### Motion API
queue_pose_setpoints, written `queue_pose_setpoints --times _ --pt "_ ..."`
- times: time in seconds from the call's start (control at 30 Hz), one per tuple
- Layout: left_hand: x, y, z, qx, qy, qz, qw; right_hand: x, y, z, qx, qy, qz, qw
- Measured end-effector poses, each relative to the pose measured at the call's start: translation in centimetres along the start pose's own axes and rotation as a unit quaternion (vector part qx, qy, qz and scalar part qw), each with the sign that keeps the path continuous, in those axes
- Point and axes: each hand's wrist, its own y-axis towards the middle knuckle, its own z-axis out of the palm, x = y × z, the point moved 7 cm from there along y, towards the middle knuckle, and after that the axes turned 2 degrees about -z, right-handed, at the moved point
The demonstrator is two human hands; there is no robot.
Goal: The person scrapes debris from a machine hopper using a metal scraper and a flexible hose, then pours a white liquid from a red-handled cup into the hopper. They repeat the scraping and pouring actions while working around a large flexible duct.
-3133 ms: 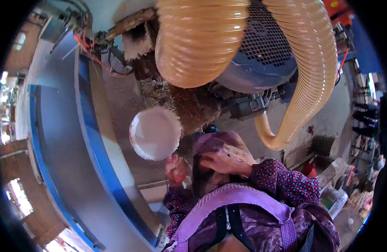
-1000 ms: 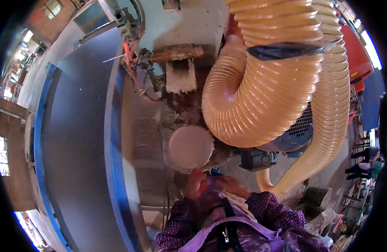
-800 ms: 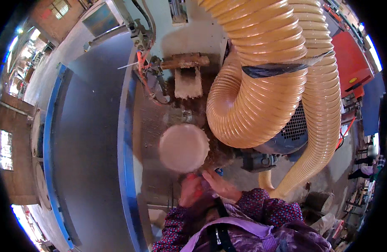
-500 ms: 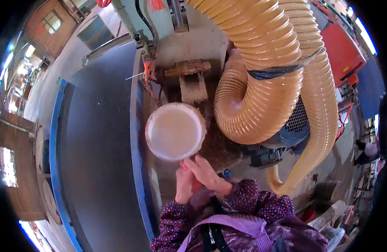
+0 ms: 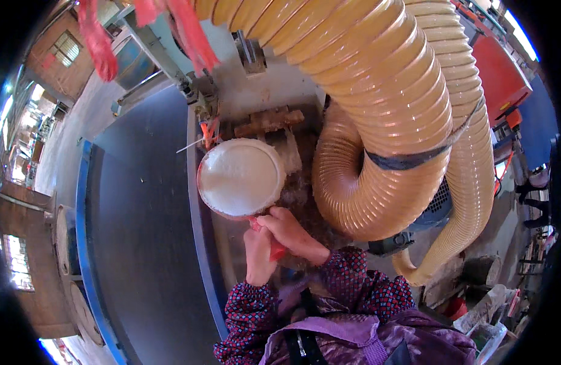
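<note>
A round red dipper, whitish and dusty over its face and rim, is held out in front of me. Both hands are closed around its red handle. My left hand wraps the handle from the left, while my right hand grips from the right, close to the dipper's rim. A pale layer covers the dipper's round face; whether it is loose material or a coating I cannot tell. Just beyond the dipper lies a dusty brown block on the machine.
A dark, blue-edged belt runs along my left. Thick yellow ribbed hoses loop close on the right, above a dark motor. Red cloth strips hang at the top. A red bucket stands at lower right.
The dipper and both hands have shifted slightly left and up in view, and the dipper's face has tilted. The hanging red strips reach further into view. Both hands still grip the handle.
</note>
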Motion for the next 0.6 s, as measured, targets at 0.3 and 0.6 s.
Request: queue_pose_setpoints --times 0.3,0.6 --pt "1.9 2.6 1.5 -0.079 -0.352 -0.209 0.909 -0.1 3.2 -2.0 0.004 0.031 -0.023 0.999" --pt "-0.6 4.3 0.9 -0.045 -0.1 -0.077 0.991 2.6 3.8 -3.5 0.002 -0.079 -0.125 0.989"
